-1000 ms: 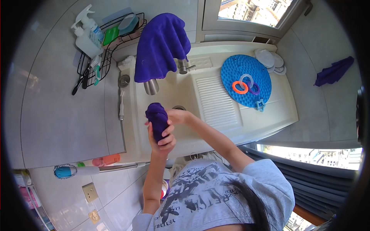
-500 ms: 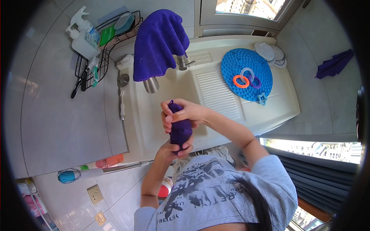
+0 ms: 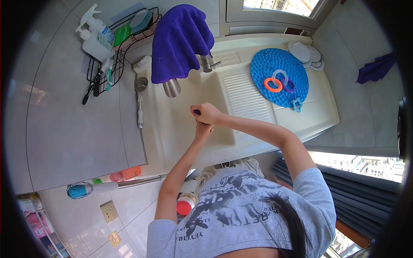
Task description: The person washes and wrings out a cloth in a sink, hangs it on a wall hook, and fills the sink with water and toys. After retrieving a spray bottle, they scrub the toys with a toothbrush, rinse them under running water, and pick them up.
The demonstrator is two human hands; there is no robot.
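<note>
Bright daylight comes through the windows (image 3: 290, 5), washing out the outside view, while fisheye distortion curves the dark-rimmed edges.

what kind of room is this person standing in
Probably a laundry or utility corner: there is a basin with a ribbed washboard slope, a wire rack holding a pump bottle, and a purple cloth draped over the tap.
</note>
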